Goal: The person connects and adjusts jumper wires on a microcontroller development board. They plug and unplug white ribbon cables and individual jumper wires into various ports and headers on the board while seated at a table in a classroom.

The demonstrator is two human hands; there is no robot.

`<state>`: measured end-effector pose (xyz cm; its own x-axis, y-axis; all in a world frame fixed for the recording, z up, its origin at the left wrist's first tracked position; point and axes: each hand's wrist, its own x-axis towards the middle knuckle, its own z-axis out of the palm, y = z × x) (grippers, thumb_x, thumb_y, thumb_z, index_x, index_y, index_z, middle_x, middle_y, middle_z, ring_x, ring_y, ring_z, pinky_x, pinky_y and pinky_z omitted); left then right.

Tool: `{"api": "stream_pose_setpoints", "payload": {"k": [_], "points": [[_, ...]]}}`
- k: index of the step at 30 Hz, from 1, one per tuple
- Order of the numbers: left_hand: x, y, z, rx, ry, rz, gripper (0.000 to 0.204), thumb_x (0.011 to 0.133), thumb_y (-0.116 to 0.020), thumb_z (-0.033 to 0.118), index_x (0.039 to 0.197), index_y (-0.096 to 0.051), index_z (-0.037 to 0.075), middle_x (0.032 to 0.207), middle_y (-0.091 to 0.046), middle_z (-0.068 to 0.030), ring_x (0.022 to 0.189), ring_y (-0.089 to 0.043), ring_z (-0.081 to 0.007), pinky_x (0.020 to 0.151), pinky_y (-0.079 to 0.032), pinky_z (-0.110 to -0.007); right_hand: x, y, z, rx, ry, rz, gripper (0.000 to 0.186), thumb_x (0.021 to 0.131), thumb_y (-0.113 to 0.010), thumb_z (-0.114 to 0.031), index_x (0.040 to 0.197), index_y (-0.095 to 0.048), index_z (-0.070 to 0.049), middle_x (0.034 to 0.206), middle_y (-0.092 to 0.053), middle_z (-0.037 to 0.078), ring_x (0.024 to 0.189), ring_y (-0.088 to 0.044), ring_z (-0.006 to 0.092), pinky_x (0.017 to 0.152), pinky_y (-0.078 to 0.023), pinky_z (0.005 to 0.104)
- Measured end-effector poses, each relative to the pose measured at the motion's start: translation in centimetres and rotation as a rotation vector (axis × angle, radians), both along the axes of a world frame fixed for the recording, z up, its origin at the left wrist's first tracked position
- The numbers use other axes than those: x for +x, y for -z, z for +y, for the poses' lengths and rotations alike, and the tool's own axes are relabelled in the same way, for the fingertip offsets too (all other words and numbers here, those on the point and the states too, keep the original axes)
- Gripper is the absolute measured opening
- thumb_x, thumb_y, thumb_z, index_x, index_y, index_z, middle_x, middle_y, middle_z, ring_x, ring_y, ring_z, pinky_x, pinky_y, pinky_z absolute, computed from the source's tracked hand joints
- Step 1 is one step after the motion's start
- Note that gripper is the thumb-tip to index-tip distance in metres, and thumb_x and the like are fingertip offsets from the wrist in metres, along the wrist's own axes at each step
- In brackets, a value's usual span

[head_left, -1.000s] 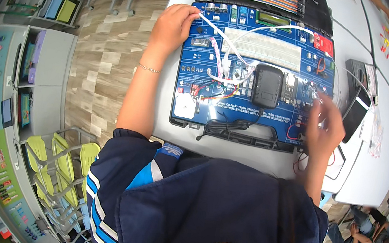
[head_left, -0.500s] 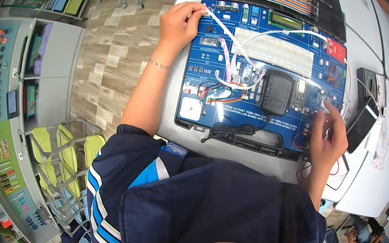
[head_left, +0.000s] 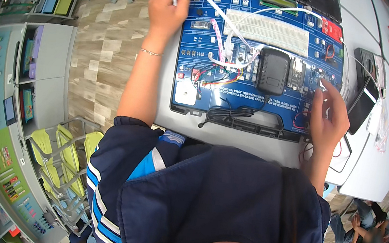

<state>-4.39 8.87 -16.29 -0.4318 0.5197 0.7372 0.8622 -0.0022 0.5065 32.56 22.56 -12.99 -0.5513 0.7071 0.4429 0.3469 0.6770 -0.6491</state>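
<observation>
My left hand (head_left: 172,8) pinches the end of a white ribbon cable (head_left: 219,9) above the upper-left corner of a blue electronics board (head_left: 212,99) in a black case. The cable runs down across the white breadboard (head_left: 260,29) to the middle modules. My right hand (head_left: 328,114) is open, fingers loosely curved over the board's right side, near small components. A black power adapter (head_left: 272,70) lies on the board with a coiled cord (head_left: 227,113) below. Coloured wires, a green display (head_left: 276,1) and a red module (head_left: 331,30) are also on the board.
Right of the board are a phone (head_left: 361,106), a dark instrument (head_left: 364,70), a plastic bag (head_left: 381,136) and the white table (head_left: 375,170). Cabinets (head_left: 40,101) and lime chairs (head_left: 67,154) stand left. Another person (head_left: 355,241) sits at lower right.
My left hand has risen, still pinching the white cable. My right hand's fingers have shifted slightly upward along the board's right side. The board sits higher in the picture than half a second ago.
</observation>
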Motion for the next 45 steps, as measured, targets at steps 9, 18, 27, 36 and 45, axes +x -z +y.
{"api": "stream_pose_setpoints", "payload": {"k": [9,18,27,36,45], "points": [[-0.7,1.5,-2.0,0.093,0.214,-0.194,0.007,0.087,-0.074,0.007,0.094,-0.072,0.007,0.084,-0.069,0.0012,0.067,-0.056,-0.0073,0.062,-0.044,-0.022,-2.0,-4.3,-0.5,0.11,-0.265,-0.134,0.019,0.084,-0.075,-0.003,0.103,-0.074,-0.005,0.088,-0.07,0.007,0.077,-0.065,0.0219,0.072,-0.052,0.0317],[-0.1,-0.3,-2.4,-0.281,0.32,-0.105,0.087,0.062,-0.096,0.038,0.137,-0.06,0.013,0.121,-0.065,-0.003,0.102,-0.055,-0.0178,0.086,-0.045,-0.034,-12.9,-4.4,3.9,-0.046,-0.778,-0.392,0.017,0.084,-0.081,-0.013,0.094,-0.077,-0.001,0.09,-0.073,0.01,0.078,-0.067,0.0192,0.071,-0.053,0.0311],[1.3,-0.9,-3.7,-0.508,0.289,-0.174,0.124,0.054,-0.1,0.04,0.157,-0.036,0.017,0.151,-0.047,-0.0104,0.132,-0.045,-0.0307,0.107,-0.043,-0.047,-16.2,-6.7,2.3,-0.069,-0.718,-0.8,0.011,0.075,-0.083,-0.01,0.077,-0.076,-0.001,0.07,-0.072,0.012,0.068,-0.071,0.0234,0.066,-0.056,0.0325],[1.2,-0.7,-3.5,-0.596,0.227,-0.174,0.124,0.053,-0.101,0.038,0.156,-0.037,0.015,0.155,-0.042,-0.0113,0.137,-0.041,-0.0312,0.105,-0.046,-0.046,-15.7,-4.0,2.9,-0.045,-0.826,-0.621,0.012,0.073,-0.076,-0.002,0.068,-0.066,0.002,0.071,-0.064,0.011,0.063,-0.065,0.0248,0.059,-0.052,0.0328],[0.9,-0.2,-3.3,-0.598,0.276,-0.153,0.123,0.054,-0.1,0.04,0.156,-0.037,0.017,0.157,-0.038,-0.0117,0.144,-0.031,-0.034,0.112,-0.043,-0.049,-15.5,-3.5,3.9,-0.036,-0.903,-0.535,0.013,0.073,-0.076,0.0,0.067,-0.064,0.002,0.073,-0.063,0.009,0.066,-0.065,0.0188,0.061,-0.051,0.0305]]}}
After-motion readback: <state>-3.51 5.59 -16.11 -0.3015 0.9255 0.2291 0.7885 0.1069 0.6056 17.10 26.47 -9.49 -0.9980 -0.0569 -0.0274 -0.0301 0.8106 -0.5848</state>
